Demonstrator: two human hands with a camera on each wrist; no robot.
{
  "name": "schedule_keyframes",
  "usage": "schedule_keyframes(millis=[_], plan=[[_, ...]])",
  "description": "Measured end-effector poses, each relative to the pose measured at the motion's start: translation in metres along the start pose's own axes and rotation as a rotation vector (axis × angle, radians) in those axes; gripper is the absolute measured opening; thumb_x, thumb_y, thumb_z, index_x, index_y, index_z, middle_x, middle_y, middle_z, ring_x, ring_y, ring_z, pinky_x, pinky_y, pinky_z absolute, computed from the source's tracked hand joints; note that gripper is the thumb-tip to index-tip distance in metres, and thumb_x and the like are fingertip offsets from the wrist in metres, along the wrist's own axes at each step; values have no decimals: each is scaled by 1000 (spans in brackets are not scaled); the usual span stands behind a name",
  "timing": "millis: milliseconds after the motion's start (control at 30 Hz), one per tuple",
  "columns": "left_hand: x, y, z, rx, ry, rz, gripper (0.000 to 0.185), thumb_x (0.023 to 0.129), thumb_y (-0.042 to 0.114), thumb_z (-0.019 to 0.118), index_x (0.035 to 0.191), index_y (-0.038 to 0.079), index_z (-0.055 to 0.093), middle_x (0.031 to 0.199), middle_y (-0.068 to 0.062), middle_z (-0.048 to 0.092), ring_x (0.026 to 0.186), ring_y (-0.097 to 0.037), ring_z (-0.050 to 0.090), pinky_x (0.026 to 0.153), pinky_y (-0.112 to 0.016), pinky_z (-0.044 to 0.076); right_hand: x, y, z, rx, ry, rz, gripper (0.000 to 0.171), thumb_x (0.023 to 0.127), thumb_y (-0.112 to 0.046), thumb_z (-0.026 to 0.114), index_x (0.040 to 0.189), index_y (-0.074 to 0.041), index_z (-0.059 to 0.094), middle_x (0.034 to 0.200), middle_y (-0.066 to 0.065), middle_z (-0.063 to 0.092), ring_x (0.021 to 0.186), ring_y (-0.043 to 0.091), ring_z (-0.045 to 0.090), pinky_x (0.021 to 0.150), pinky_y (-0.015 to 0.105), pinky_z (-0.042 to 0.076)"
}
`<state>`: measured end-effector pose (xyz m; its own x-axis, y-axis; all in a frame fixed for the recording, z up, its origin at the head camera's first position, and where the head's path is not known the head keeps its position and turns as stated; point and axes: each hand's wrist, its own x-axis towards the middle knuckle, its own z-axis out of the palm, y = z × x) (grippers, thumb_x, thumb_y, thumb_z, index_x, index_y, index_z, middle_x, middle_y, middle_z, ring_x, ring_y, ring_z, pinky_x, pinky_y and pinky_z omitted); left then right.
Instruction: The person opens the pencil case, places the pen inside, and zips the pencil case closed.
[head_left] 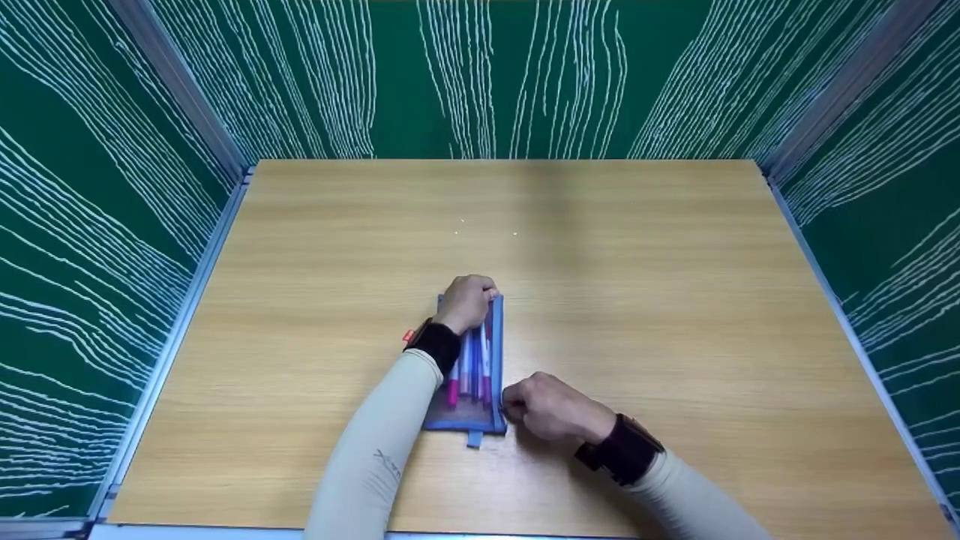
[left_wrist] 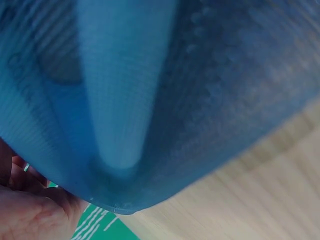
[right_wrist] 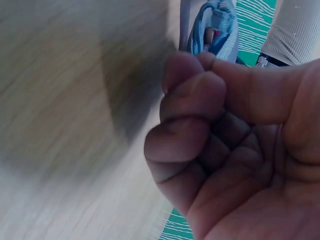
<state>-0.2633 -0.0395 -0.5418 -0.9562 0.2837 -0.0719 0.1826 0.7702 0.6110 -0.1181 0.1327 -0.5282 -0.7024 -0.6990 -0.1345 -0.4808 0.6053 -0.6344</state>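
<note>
A blue mesh pencil case (head_left: 459, 416) lies lengthwise on the table, with several pens (head_left: 466, 367) showing through it, some pink-ended. My left hand (head_left: 466, 301) grips its far end. Beside the near end of its right, zipped edge (head_left: 497, 360), my right hand (head_left: 555, 407) pinches with thumb and forefinger at the zipper pull, which the fingertips hide. Close up in the right wrist view, the pencil case (right_wrist: 229, 30) gapes beyond the curled right fingers (right_wrist: 177, 140). Mesh of the pencil case (left_wrist: 225, 100) fills most of the left wrist view, the left hand (left_wrist: 35, 210) at its edge.
The wooden table (head_left: 675, 300) is bordered by metal rails (head_left: 169, 322). Green panels with white lines (head_left: 405, 82) stand along the back and both sides. A few tiny pale specks (head_left: 515, 234) lie beyond the pencil case. A fabric tab (head_left: 474, 439) sticks out at its near end.
</note>
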Motion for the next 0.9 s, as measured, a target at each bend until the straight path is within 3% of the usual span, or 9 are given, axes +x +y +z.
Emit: schedule_keyframes(millis=[333,567,767,900], plan=[[0,0,1,-1,0,-3,21,103,20,61,92,9,76,95,-6,74,95,-26,67,89,-40,53,-6,1,-3,49,-125,-37,29,63,13,44,64,-16,47,61,-17,37,54,-1,36,50,18,28],[0,1,1,-1,-3,9,20,102,20,62,93,9,76,95,-6,74,94,-25,66,88,-39,52,-8,1,-7,29,-154,-47,30,64,14,44,66,-16,47,61,-16,35,54,-1,35,50,18,27],[0,1,1,16,-14,8,20,103,22,61,96,11,76,97,-5,74,94,-24,66,87,-39,52,-10,3,-6,44,-159,-28,25,80,7,56,72,-17,55,66,-18,45,59,-1,44,55,20,38],[0,0,1,8,-9,0,20,103,21,61,97,12,77,98,-4,75,94,-23,67,88,-38,52,-8,3,-6,44,-109,23,15,94,-4,61,85,-15,61,72,-14,52,64,3,51,60,24,45]])
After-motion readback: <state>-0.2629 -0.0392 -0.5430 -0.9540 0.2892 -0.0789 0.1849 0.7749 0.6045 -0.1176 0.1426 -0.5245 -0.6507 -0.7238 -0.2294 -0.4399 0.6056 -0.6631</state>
